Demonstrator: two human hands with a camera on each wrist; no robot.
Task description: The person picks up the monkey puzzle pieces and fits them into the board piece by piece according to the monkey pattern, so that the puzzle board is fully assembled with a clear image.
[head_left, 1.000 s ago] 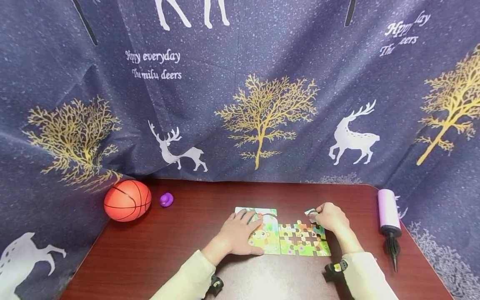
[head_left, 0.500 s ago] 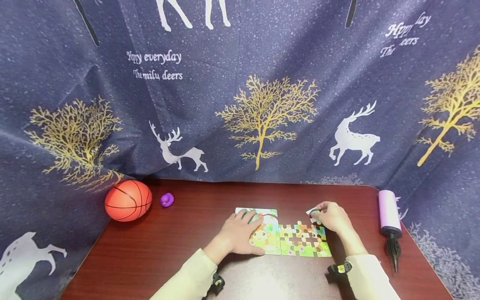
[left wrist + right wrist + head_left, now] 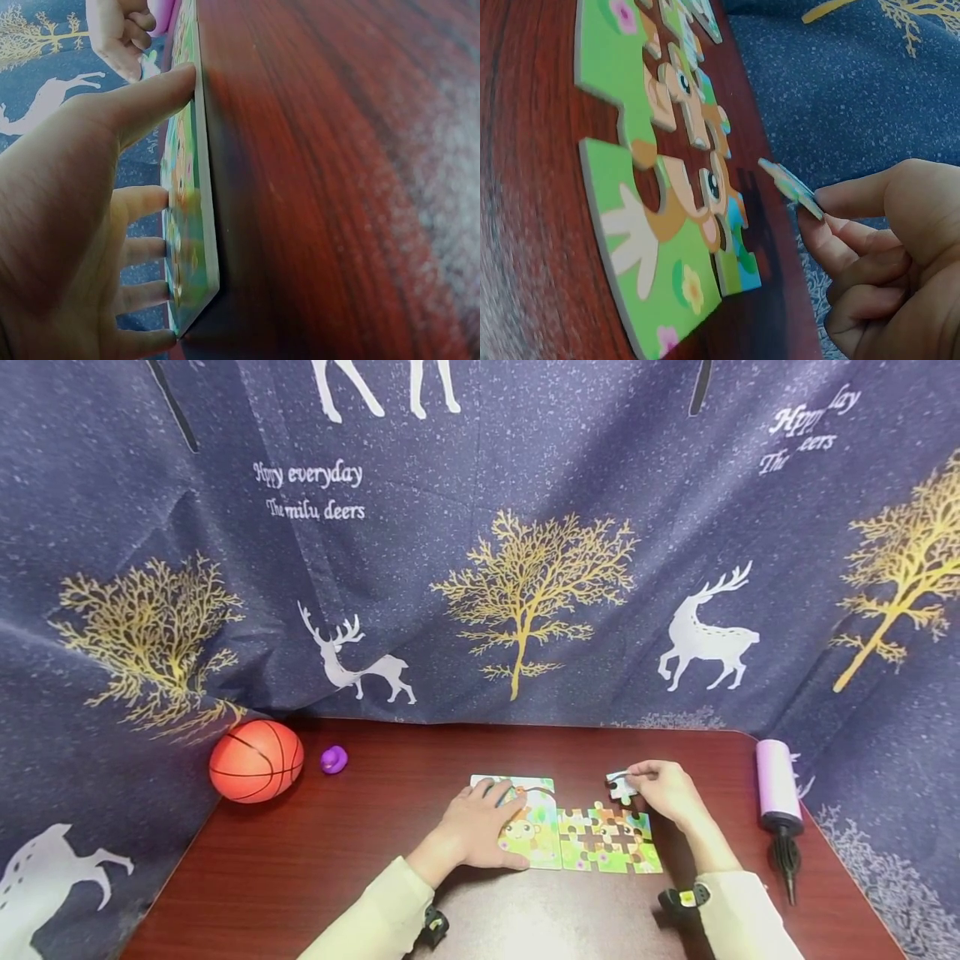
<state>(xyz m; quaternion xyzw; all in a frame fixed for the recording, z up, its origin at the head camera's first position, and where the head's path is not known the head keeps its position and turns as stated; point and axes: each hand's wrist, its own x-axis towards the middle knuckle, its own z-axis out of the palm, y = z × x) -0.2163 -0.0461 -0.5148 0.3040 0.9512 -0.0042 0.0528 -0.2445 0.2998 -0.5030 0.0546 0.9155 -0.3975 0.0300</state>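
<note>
My left hand (image 3: 478, 828) lies spread with straight fingers on a picture board (image 3: 538, 835) showing a cartoon monkey; in the left wrist view the thumb and fingertips rest on its face. My right hand (image 3: 667, 793) pinches a jigsaw piece (image 3: 621, 787), pale blue with a dark line, between thumb and forefinger. In the right wrist view that jigsaw piece (image 3: 791, 187) is tilted above the table. Just below it lies a partly joined monkey puzzle (image 3: 600, 860), with gaps of brown table between some pieces. Its left side runs along the board's right edge.
An orange basketball (image 3: 257, 762) and a small purple rubber duck (image 3: 333, 760) stand at the back left. On the right lies a lilac hand pump (image 3: 778, 781) with a black nozzle. A dark blue deer-print cloth (image 3: 480, 610) hangs behind the table (image 3: 360, 835).
The right hand has turned the jigsaw piece so more of its face and shape shows, and has shifted slightly up and away from the puzzle. The left hand stays on the board.
</note>
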